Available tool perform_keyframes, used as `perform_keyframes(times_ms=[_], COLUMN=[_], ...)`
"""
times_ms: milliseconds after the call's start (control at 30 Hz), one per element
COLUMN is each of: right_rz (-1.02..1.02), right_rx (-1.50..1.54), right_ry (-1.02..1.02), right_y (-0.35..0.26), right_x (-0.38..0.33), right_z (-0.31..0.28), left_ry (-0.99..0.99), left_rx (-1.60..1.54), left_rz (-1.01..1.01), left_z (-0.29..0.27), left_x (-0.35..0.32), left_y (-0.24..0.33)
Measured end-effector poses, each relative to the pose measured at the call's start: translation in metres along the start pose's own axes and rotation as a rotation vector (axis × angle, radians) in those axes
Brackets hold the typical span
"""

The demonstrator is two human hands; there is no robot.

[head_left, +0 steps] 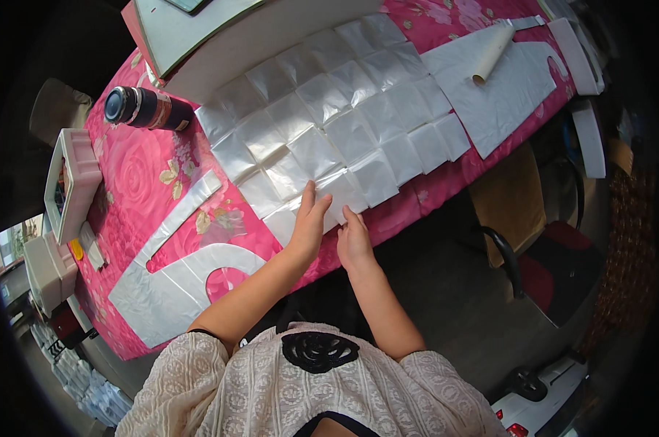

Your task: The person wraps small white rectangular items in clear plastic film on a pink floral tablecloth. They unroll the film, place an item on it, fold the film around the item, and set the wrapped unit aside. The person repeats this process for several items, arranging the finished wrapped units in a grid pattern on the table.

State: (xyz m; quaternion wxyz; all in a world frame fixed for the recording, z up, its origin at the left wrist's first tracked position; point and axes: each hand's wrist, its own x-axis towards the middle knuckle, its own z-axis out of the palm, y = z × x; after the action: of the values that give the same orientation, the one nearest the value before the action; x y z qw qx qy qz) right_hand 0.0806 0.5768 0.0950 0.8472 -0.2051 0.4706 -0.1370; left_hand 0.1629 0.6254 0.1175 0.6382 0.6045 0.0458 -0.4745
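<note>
Several rows of thin, shiny, folded clear plastic squares [322,95] overlap across the middle of the table. At the near edge of the lowest row, my left hand [311,224] lies with its fingers stretched out and apart over the plastic. Just to its right, my right hand [354,239] has its fingers bent together against the same edge; whatever is between them is too small to make out. Left of my forearm lies a flat silvery plastic apron-like piece [176,291] with a round cutout. A similar silvery piece [500,87] lies at the far right.
A cream cardboard roll [493,54] rests on the right piece. A dark jar [147,108] lies near the left, beside a large white box [220,58]. Pink plastic bins [78,182] line the left edge. The pink floral tablecloth [136,175] covers the table; a chair [555,269] stands right.
</note>
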Motion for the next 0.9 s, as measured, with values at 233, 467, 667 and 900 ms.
perform_keyframes(times_ms=[233, 467, 667, 900], right_rz=[-0.307, -0.979, -1.175, -1.266], right_rx=[-0.683, -1.549, -1.839, -1.809], right_ry=[0.320, 0.194, 0.375, 0.519], right_y=[0.025, 0.027, 0.025, 0.035], right_x=[-0.027, -0.040, 0.015, 0.027], right_z=[-0.022, 0.013, 0.035, 0.021], left_ry=[0.098, 0.223, 0.285, -0.004], left_rx=[0.178, 0.241, 0.277, 0.900], left_rz=[0.138, 0.260, 0.264, 0.730], left_z=[-0.024, -0.113, -0.182, -0.178], left_x=[-0.020, -0.043, -0.069, -0.052], left_y=[0.015, -0.005, -0.017, 0.031])
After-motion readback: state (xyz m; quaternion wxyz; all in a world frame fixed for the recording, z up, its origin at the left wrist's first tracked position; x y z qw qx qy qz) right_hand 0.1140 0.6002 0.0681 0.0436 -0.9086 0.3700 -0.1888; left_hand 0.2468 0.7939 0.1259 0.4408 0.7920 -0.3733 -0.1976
